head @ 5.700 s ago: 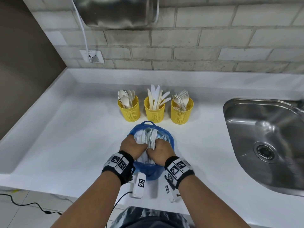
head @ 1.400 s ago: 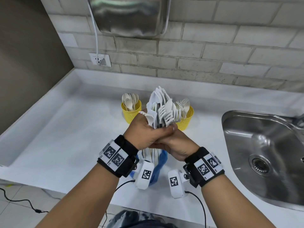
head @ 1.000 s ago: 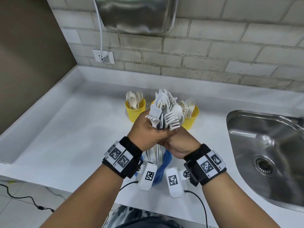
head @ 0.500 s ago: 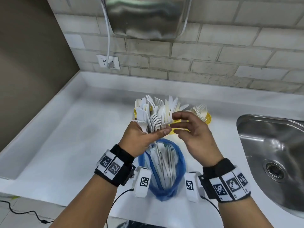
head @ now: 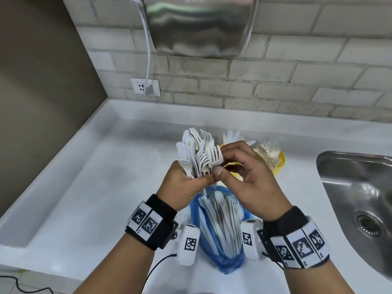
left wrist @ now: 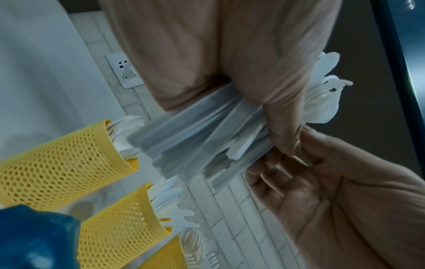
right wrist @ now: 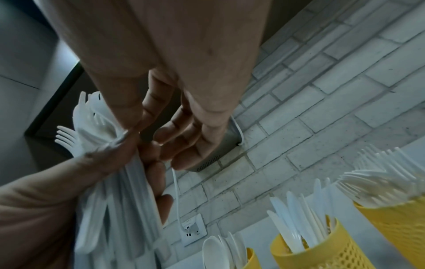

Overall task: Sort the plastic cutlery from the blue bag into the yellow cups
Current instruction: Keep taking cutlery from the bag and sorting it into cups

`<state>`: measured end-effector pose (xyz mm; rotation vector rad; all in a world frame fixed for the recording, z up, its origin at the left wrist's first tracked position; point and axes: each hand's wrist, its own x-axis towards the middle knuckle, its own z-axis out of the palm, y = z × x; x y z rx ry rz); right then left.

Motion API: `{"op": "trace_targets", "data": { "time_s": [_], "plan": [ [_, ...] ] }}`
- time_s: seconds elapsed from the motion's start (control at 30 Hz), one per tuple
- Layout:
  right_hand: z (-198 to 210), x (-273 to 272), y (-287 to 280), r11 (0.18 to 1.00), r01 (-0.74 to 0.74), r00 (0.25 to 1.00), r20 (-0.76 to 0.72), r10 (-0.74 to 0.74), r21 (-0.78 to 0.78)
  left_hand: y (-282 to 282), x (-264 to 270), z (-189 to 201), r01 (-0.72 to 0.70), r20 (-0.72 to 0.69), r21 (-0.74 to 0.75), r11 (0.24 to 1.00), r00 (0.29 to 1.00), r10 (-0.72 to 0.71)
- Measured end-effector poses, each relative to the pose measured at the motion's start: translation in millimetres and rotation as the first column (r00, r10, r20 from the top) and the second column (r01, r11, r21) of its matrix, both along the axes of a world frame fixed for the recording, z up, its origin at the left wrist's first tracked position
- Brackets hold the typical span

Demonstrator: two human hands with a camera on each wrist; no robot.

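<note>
My left hand (head: 196, 180) grips a thick bundle of white plastic cutlery (head: 196, 152) upright above the blue bag (head: 221, 266). My right hand (head: 222, 164) pinches a fork (head: 216, 156) at the bundle's right edge between thumb and forefinger. The bag lies open on the counter with more cutlery inside. Behind my hands stand the yellow cups: the fork cup (head: 279, 163) is plain, the knife cup (head: 232, 165) mostly hidden, the third hidden. The right wrist view shows the spoon cup (right wrist: 251, 258), knife cup (right wrist: 326, 253) and fork cup (right wrist: 395, 222). The bundle's handles (left wrist: 200, 132) fan out in the left wrist view.
A steel sink (head: 333, 162) is sunk into the white counter (head: 89, 198) at the right. A metal hand dryer (head: 199, 24) hangs on the brick wall above, its cord running to a socket (head: 146, 87). A brown wall bounds the left side.
Both hands lifted the bundle out of the bag. The right hand let go, opened, and has now closed thumb and forefinger on a fork at the bundle's right edge.
</note>
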<state>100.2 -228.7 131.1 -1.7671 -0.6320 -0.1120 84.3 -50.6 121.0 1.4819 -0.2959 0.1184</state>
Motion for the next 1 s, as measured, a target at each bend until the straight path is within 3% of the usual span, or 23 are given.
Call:
{"op": "trace_targets", "data": {
  "time_s": [0.27, 0.4, 0.53, 0.63, 0.73, 0.87, 1.0],
  "plan": [
    [-0.1, 8.7, 4.2, 0.995, 0.036, 0.999, -0.004, -0.036, 0.092, -4.4, 11.6, 0.0, 0.083, -0.007, -0.071, 0.994, 0.996, -0.084],
    [5.8, 11.0, 3.3, 0.965, 0.035, 0.997, -0.069, -0.018, 0.259, -0.5, 16.4, -6.8, 0.081, -0.054, -0.010, 0.997, 0.995, -0.081],
    [15.5, 18.2, -0.5, 0.875, 0.074, 0.991, -0.135, -0.010, 0.478, 0.0, 13.2, -12.1, 0.050, -0.125, 0.050, 0.998, 0.991, -0.043],
    [26.7, 22.4, -2.0, 0.754, 0.068, 0.975, -0.205, 0.090, 0.654, 1.0, 12.3, -12.4, 0.041, -0.147, 0.044, 0.998, 0.989, -0.034],
    [34.2, 26.0, -3.8, 0.672, 0.129, 0.943, -0.299, 0.143, 0.729, 5.7, 14.8, -12.1, 0.036, -0.148, 0.053, 0.998, 0.989, -0.028],
    [28.7, 33.4, -2.3, 0.736, 0.331, 0.863, -0.505, 0.017, 0.590, 5.4, 17.4, -9.4, 0.031, -0.141, 0.016, 0.999, 0.990, -0.028],
    [24.5, 30.2, -0.8, 0.811, 0.269, 0.795, -0.595, 0.119, 0.521, 2.5, 15.9, -3.0, 0.057, -0.144, -0.061, 0.997, 0.987, -0.065]
  ]
}}
